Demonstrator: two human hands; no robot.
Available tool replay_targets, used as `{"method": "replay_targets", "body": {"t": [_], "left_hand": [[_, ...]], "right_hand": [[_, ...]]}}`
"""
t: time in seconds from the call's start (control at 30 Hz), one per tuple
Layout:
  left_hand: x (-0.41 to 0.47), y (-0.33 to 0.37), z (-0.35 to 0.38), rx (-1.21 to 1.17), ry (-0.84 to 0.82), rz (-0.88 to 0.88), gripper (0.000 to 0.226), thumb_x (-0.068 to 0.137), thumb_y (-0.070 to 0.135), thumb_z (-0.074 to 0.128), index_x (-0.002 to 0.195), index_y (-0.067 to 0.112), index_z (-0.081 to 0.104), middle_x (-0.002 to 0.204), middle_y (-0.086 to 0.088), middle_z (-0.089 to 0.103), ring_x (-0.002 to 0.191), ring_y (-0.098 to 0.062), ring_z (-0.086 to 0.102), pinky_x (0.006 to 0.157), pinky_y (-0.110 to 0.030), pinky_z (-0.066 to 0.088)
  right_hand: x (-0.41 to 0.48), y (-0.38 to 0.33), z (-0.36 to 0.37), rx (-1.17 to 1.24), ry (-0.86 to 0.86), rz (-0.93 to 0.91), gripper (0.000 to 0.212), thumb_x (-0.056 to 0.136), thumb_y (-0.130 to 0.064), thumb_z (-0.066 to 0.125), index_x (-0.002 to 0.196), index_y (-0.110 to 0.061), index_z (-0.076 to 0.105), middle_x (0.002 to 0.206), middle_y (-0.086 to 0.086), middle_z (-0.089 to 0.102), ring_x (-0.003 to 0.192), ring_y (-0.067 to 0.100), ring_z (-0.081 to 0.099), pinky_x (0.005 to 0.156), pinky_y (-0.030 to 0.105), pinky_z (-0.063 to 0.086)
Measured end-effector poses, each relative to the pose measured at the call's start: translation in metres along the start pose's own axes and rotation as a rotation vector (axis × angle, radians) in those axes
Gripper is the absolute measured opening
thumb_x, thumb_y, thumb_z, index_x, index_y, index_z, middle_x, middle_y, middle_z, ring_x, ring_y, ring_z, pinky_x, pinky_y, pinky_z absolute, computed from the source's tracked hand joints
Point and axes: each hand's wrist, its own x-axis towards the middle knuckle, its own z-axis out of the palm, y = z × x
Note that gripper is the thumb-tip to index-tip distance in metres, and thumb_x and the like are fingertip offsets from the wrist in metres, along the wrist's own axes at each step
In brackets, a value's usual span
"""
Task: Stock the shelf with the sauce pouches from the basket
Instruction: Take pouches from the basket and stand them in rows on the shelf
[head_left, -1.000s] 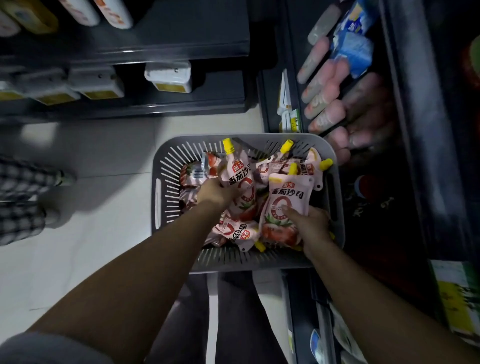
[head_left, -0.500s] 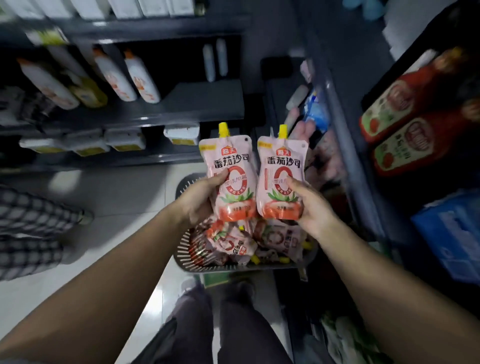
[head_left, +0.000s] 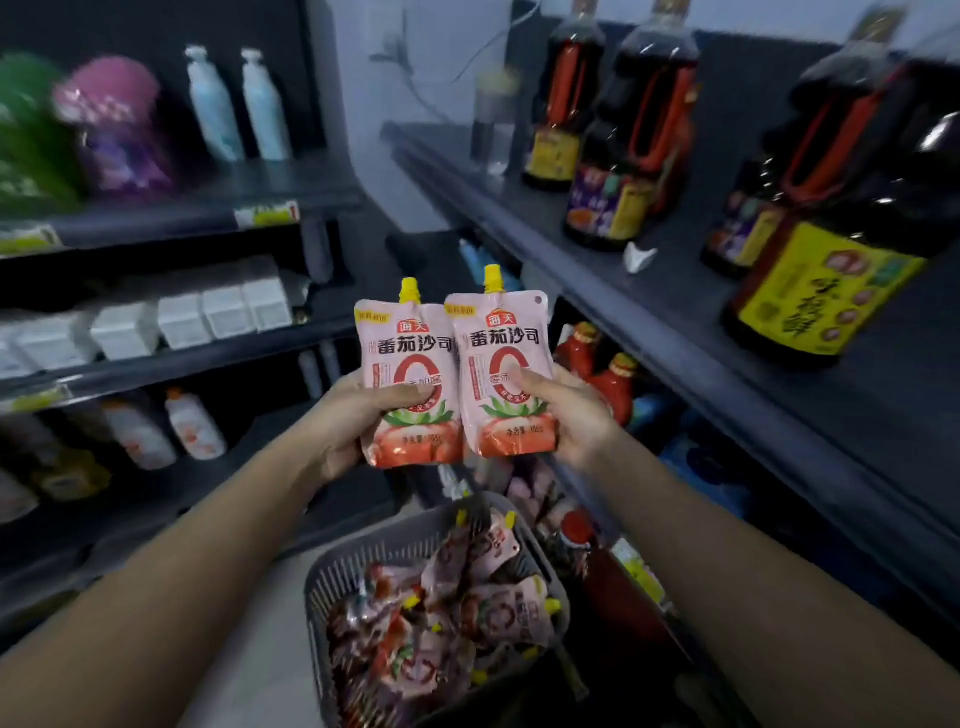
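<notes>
My left hand (head_left: 343, 431) grips one pink sauce pouch (head_left: 402, 358) with a yellow cap, held upright. My right hand (head_left: 566, 415) grips a second pink pouch (head_left: 498, 338) beside it, the two pouches touching edge to edge. Both are raised in front of the dark shelf (head_left: 675, 322) on the right. Below my arms, the grey slotted basket (head_left: 363, 566) on the floor holds several more pouches (head_left: 467, 608) in a loose pile.
Dark soy sauce bottles (head_left: 628, 140) stand on the right shelf, with a bare stretch of board in front of them. Red ketchup bottles (head_left: 613, 379) sit on the shelf below. The left shelving (head_left: 197, 358) carries white boxes and bottles.
Both hands lifted a pouch each out of the basket and raised them to shelf height. My view tilted up from the floor to the shelves.
</notes>
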Motion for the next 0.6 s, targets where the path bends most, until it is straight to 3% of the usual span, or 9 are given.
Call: {"method": "replay_targets", "body": {"t": [0.07, 0.17, 0.37, 0.6], "left_hand": [[-0.007, 0.022, 0.008, 0.017, -0.052, 0.047, 0.042, 0.06, 0.009, 0.076, 0.102, 0.011, 0.067, 0.094, -0.01, 0.076, 0.082, -0.024, 0.073, 0.067, -0.037, 0.061], [-0.019, 0.05, 0.024, 0.044, -0.155, 0.124, 0.042, 0.06, 0.008, 0.075, 0.101, 0.012, 0.066, 0.09, -0.008, 0.076, 0.078, -0.021, 0.074, 0.061, -0.032, 0.06], [-0.041, 0.081, 0.073, 0.043, -0.378, 0.195, 0.04, 0.059, 0.005, 0.073, 0.098, 0.009, 0.067, 0.087, -0.009, 0.076, 0.074, -0.02, 0.074, 0.057, -0.028, 0.058], [-0.075, 0.077, 0.168, 0.069, -0.678, 0.199, 0.048, 0.054, 0.008, 0.076, 0.101, 0.012, 0.068, 0.092, -0.008, 0.076, 0.08, -0.023, 0.074, 0.057, -0.029, 0.058]], "right_hand": [[-0.018, -0.019, 0.009, 0.008, 0.056, -0.078, 0.019, 0.078, -0.01, 0.07, 0.097, -0.012, 0.069, 0.093, 0.01, 0.076, 0.081, 0.024, 0.073, 0.062, 0.033, 0.059], [-0.046, -0.042, 0.021, 0.061, 0.113, -0.195, 0.013, 0.082, -0.002, 0.065, 0.093, -0.008, 0.07, 0.088, 0.012, 0.076, 0.077, 0.025, 0.074, 0.06, 0.034, 0.059], [-0.131, -0.071, 0.025, -0.011, 0.329, -0.402, 0.038, 0.058, -0.01, 0.077, 0.096, -0.01, 0.071, 0.094, 0.014, 0.075, 0.081, 0.029, 0.073, 0.066, 0.037, 0.059], [-0.254, -0.086, 0.009, -0.042, 0.679, -0.596, 0.038, 0.064, -0.01, 0.077, 0.102, -0.009, 0.068, 0.099, 0.014, 0.074, 0.089, 0.031, 0.071, 0.078, 0.044, 0.058]]}}
